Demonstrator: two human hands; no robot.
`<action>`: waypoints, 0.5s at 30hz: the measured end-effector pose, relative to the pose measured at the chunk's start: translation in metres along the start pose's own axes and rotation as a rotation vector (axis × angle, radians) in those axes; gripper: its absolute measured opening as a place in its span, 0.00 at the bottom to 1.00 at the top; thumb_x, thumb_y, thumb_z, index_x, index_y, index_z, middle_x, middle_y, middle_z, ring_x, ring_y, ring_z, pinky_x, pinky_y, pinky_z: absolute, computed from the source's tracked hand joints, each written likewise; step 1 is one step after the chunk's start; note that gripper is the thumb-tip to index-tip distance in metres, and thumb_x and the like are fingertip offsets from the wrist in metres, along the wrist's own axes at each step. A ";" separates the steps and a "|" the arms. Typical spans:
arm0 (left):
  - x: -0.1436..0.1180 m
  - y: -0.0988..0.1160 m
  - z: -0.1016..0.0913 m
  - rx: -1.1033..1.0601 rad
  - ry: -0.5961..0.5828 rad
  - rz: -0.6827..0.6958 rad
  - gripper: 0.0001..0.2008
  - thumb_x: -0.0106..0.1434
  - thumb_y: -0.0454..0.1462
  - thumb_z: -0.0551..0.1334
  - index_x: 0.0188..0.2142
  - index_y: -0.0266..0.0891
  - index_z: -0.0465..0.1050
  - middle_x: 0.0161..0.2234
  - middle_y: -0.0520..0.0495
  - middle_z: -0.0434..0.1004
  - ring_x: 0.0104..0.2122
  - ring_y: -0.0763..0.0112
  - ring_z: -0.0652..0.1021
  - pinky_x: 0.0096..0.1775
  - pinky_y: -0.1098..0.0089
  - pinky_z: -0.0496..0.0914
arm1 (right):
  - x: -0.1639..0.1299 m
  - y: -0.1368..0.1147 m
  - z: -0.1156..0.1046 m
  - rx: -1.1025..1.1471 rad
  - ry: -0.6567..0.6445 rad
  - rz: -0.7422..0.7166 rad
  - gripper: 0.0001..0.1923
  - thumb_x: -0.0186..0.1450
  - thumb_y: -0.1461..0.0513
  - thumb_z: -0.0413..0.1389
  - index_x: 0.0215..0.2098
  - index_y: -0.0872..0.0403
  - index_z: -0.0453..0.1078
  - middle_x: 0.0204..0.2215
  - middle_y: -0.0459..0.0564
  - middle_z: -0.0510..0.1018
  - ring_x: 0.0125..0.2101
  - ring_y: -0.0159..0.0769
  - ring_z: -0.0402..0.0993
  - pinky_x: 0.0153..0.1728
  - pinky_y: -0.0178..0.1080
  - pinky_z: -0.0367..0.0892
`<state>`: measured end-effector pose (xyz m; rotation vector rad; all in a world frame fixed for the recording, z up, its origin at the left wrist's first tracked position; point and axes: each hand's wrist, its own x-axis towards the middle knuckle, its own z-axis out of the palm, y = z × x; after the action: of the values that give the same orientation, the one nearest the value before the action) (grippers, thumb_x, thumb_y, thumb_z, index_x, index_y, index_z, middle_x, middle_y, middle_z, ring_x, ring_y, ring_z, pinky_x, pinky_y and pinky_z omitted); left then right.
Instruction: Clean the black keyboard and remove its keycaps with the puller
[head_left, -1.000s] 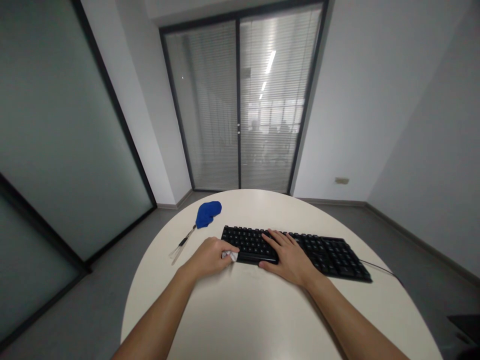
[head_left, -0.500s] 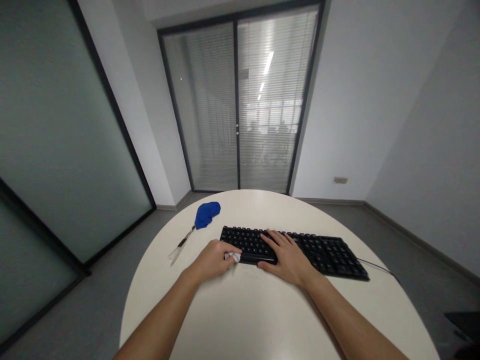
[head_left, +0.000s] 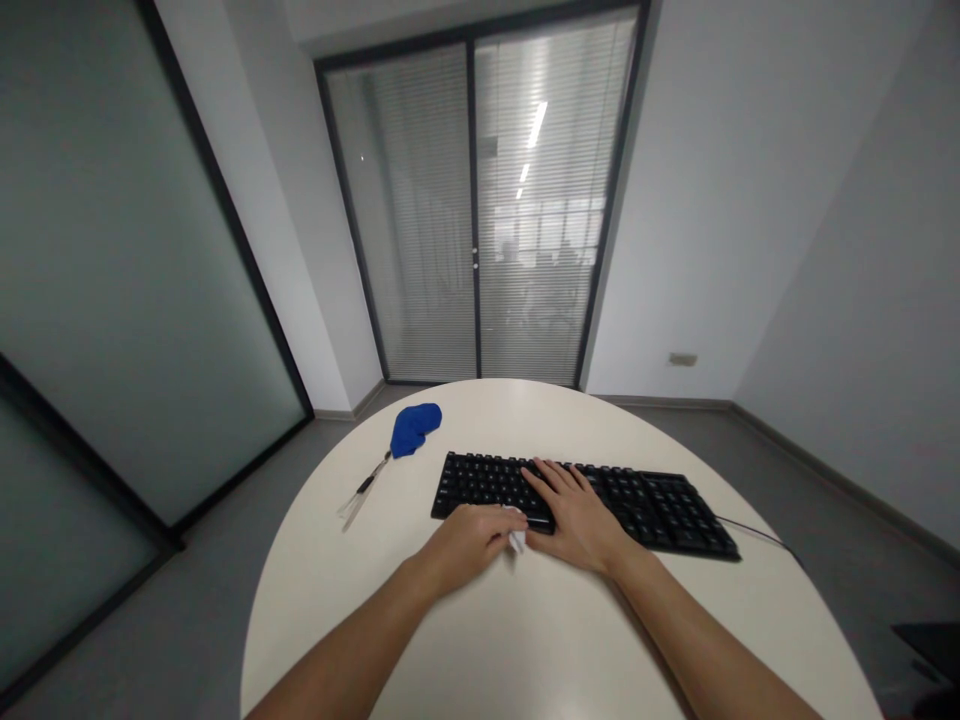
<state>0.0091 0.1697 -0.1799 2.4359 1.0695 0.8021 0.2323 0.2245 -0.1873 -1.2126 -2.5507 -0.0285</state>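
A black keyboard [head_left: 660, 512] lies across the table in front of me. My right hand [head_left: 574, 515] rests flat on its middle with the fingers spread over the keys. Pinched in my left hand [head_left: 472, 543] is a crumpled white tissue [head_left: 517, 541], held at the keyboard's near edge, close beside my right thumb. The fingers of my left hand cover part of the tissue and some of the near edge.
The round cream table [head_left: 480, 650] carries a blue cloth-like item [head_left: 415, 428] at the back left, with a dark-and-clear strap [head_left: 365, 485] attached. A cable [head_left: 757, 532] runs from the keyboard over the table's right edge. Glass doors [head_left: 476, 210] stand beyond.
My left hand has slid right along the keyboard's near edge with the tissue, uncovering the left-hand corner. My right hand has stayed in place.
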 end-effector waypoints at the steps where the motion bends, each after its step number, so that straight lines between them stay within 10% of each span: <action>1: 0.000 0.001 0.002 0.009 -0.003 0.021 0.17 0.67 0.29 0.57 0.52 0.45 0.76 0.52 0.51 0.77 0.54 0.70 0.75 0.58 0.69 0.65 | 0.000 0.000 0.000 -0.006 -0.003 -0.003 0.44 0.59 0.44 0.57 0.68 0.54 0.55 0.68 0.60 0.53 0.66 0.54 0.50 0.64 0.58 0.45; 6: 0.003 -0.001 0.005 0.078 0.080 0.073 0.19 0.66 0.28 0.57 0.53 0.43 0.74 0.52 0.50 0.77 0.52 0.70 0.76 0.57 0.69 0.68 | -0.001 0.001 0.000 0.004 -0.018 -0.024 0.46 0.58 0.42 0.56 0.68 0.54 0.54 0.68 0.61 0.53 0.66 0.55 0.49 0.64 0.58 0.44; 15: 0.001 -0.033 -0.017 0.297 0.352 -0.282 0.20 0.62 0.25 0.60 0.50 0.46 0.77 0.53 0.49 0.77 0.51 0.63 0.77 0.57 0.58 0.69 | -0.002 0.001 0.000 0.036 -0.046 -0.020 0.51 0.56 0.38 0.56 0.69 0.53 0.51 0.69 0.59 0.50 0.67 0.57 0.47 0.65 0.60 0.41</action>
<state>-0.0191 0.1940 -0.1841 2.3410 1.7303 1.0632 0.2342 0.2233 -0.1875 -1.1881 -2.5909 0.0408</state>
